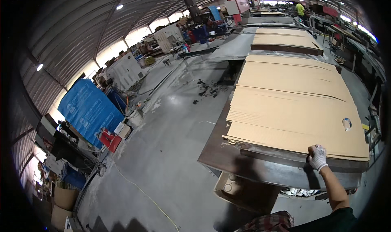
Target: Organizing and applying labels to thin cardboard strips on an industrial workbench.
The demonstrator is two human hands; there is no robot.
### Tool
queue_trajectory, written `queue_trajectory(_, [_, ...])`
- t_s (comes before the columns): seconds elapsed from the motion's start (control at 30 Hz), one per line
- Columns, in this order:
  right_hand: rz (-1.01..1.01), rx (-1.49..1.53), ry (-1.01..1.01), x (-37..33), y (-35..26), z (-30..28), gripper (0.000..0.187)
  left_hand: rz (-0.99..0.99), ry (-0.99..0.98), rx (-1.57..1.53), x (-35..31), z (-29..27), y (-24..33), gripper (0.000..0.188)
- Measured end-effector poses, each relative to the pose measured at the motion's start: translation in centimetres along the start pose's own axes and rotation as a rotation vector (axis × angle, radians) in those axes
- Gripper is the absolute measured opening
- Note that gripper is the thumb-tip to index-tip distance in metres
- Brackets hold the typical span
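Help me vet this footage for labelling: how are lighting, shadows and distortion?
Head view: fisheye curves the roof and blackens the corners; head view: roof lamps glare, and a pale sheen marks the grey floor; head view: dark shadows fall on the near table, one just below the gloved right hand, which looks fairly sharp.

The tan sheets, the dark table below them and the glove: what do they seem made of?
Sheets: matt, probably cardboard, from the tan colour and faint parallel lines. Table: probably metal, smooth, from its soft shine. Glove: matt, perhaps knitted fabric, from its close, soft-looking fit.
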State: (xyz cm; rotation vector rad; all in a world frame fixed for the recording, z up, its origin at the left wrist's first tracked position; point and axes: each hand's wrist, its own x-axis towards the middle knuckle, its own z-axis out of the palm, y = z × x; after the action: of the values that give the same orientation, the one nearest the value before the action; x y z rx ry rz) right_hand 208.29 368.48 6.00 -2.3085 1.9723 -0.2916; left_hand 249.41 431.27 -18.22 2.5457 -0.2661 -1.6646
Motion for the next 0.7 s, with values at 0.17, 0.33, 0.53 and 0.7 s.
queue_trajectory(0.17, [-0.188, 0.139, 0.417, 0.7, -16.4, 2.9, 0.052, 0.096, 0.118, -0.132, 7.8, -19.7, 4.3, 0.049])
queue_trajectory(0.33, [-0.285, -0.088, 0.270, 5.8, -36.8, 6.2, 0.046, 0.321, 0.238, -0.269, 11.4, -40.5, 14.5, 0.048])
queue_trajectory(0.53, [-0.190, 0.056, 0.064, 11.6, -36.9, 10.8, 0.021, 0.520, 0.182, -0.225, 17.9, -55.4, 27.2, 0.047])
queue_trajectory(0.7, [-0.073, 0.257, 0.144, 11.5, -40.8, 9.4, 0.017, 0.699, 0.127, 0.246, 25.6, -63.4, 34.5, 0.047])
